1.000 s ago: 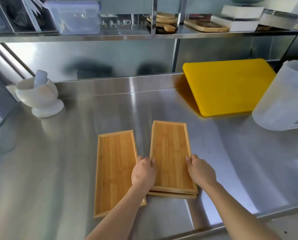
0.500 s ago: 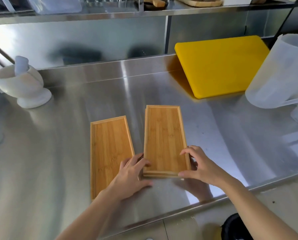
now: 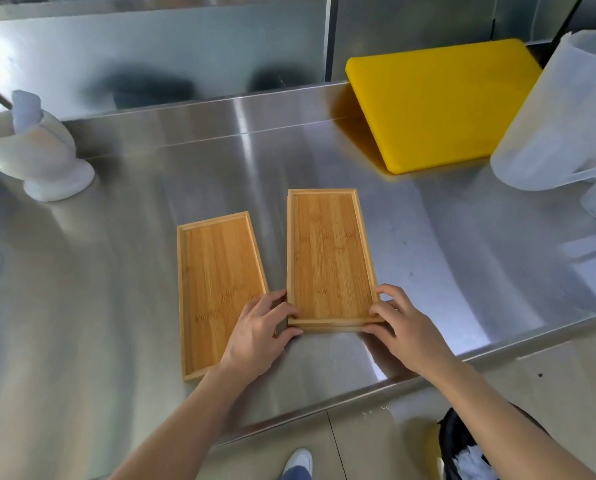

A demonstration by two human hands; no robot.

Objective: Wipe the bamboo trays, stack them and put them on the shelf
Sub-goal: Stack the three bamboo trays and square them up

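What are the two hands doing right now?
Left hand: fingers on the near left corner of the stacked trays.
Right hand: fingers on their near right corner.

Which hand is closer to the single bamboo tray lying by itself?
Left. The left hand lies over the near right corner of the single tray; the right hand is beyond the stacked trays, at their near right corner.

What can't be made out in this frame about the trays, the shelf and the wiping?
- Head view: how many trays are in the right stack; only layered front edges show between the left hand and right hand.
- The shelf: cut off by the top edge.
- No wiping cloth is visible.
- Single tray: near corner hidden by the left forearm.
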